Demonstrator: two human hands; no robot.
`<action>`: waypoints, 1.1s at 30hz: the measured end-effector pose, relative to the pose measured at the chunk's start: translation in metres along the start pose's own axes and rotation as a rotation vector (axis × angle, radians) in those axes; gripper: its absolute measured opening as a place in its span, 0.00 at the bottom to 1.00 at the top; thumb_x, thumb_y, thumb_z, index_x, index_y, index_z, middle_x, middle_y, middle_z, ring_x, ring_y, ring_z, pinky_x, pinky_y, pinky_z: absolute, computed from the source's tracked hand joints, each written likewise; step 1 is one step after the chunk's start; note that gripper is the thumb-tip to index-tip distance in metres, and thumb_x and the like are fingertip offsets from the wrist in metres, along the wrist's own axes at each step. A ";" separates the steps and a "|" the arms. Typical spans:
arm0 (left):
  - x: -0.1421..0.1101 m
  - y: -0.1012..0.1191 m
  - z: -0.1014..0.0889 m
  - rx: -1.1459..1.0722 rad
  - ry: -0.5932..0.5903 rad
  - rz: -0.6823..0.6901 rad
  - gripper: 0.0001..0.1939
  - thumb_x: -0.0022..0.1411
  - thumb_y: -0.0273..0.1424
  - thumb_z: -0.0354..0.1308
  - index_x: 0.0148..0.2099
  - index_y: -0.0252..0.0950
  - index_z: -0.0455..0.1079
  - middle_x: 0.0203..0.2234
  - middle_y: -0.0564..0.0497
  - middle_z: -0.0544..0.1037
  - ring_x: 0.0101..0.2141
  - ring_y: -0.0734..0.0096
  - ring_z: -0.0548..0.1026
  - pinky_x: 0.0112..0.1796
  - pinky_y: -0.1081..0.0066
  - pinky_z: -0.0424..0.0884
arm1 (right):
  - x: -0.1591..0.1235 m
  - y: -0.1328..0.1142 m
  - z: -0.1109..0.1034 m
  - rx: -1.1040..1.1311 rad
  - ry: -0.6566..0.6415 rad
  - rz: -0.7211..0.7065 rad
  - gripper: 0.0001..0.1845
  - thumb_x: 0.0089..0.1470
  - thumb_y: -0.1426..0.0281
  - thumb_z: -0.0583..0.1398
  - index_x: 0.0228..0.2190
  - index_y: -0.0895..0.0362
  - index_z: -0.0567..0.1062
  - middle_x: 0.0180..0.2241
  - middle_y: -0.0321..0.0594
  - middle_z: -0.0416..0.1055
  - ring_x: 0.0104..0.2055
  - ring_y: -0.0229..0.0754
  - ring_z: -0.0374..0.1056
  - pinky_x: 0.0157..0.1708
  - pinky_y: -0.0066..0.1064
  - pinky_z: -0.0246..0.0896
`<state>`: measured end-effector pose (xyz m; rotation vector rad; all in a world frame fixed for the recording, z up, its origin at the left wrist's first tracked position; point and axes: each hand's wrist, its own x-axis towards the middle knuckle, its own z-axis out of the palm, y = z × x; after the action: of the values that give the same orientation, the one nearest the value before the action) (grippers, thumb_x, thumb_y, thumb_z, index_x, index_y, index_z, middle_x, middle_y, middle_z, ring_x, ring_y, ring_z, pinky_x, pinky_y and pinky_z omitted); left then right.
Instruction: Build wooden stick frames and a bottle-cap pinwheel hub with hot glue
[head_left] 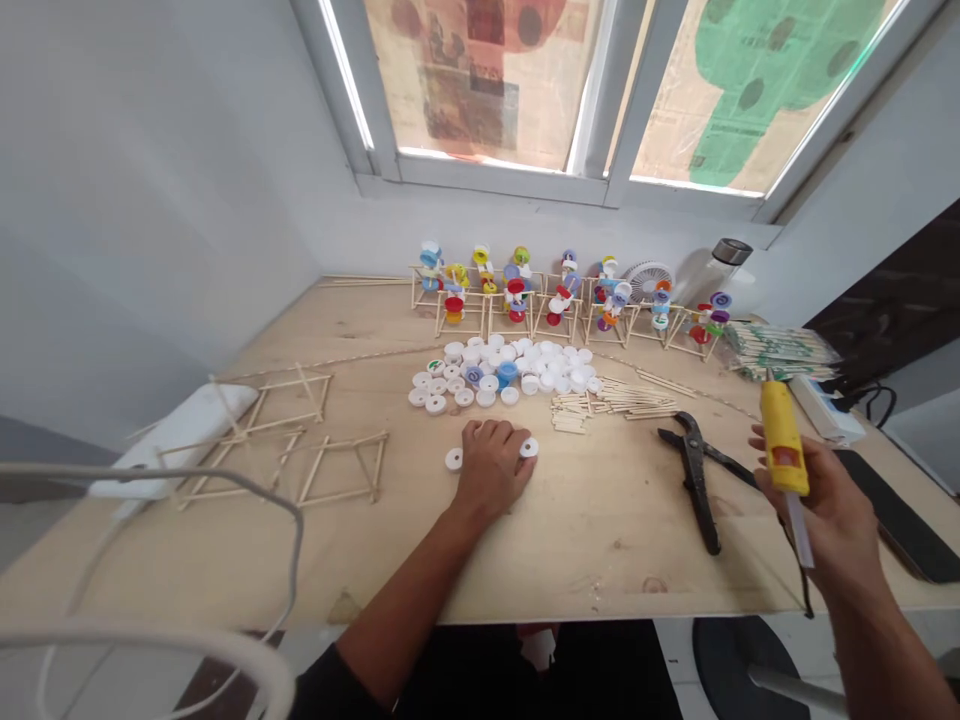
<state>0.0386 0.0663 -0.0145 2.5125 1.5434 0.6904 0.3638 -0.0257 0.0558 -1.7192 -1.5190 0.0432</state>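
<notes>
My left hand rests on the table in front of the pile of caps, its fingers curled down. A white bottle cap with a dark hole in its middle sits between its thumb and index finger. Another white cap lies at its left side; what is under the palm is hidden. On the right, my right hand is closed around a yellow glue gun, raised with its nozzle up and a clear glue stick sticking out below.
Loose bottle caps and short sticks lie mid-table. Behind stand colourful cap wheels on stick frames. Bare stick frames and a white power strip are left; black pliers and a phone right.
</notes>
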 end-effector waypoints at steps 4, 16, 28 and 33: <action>0.000 0.000 0.000 -0.003 -0.002 -0.012 0.08 0.55 0.32 0.55 0.39 0.39 0.71 0.36 0.46 0.73 0.40 0.58 0.67 0.45 0.56 0.55 | 0.013 -0.037 0.047 0.425 0.053 0.170 0.19 0.47 0.61 0.60 0.41 0.54 0.70 0.43 0.44 0.71 0.39 0.46 0.69 0.38 0.37 0.64; 0.001 -0.001 -0.002 -0.057 0.035 -0.053 0.13 0.57 0.35 0.54 0.45 0.38 0.70 0.38 0.46 0.75 0.42 0.58 0.68 0.47 0.56 0.54 | -0.001 -0.072 0.121 0.518 -0.310 0.266 0.15 0.48 0.61 0.58 0.35 0.58 0.74 0.38 0.44 0.75 0.38 0.46 0.69 0.33 0.34 0.62; 0.053 0.021 0.010 0.136 -0.114 -0.024 0.08 0.56 0.26 0.52 0.30 0.36 0.72 0.33 0.43 0.77 0.40 0.55 0.69 0.45 0.51 0.53 | -0.010 -0.068 0.128 0.643 -0.299 0.371 0.19 0.47 0.60 0.58 0.39 0.58 0.73 0.36 0.44 0.75 0.31 0.43 0.67 0.21 0.29 0.56; 0.062 0.024 0.014 0.185 -0.154 -0.004 0.10 0.54 0.21 0.50 0.27 0.34 0.72 0.30 0.41 0.77 0.39 0.54 0.69 0.44 0.50 0.53 | -0.009 -0.065 0.127 0.681 -0.279 0.368 0.19 0.48 0.60 0.58 0.39 0.58 0.72 0.37 0.44 0.74 0.31 0.43 0.68 0.22 0.30 0.57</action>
<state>0.0877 0.1105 0.0004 2.6198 1.6248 0.3582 0.2430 0.0312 0.0053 -1.4288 -1.1545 0.9161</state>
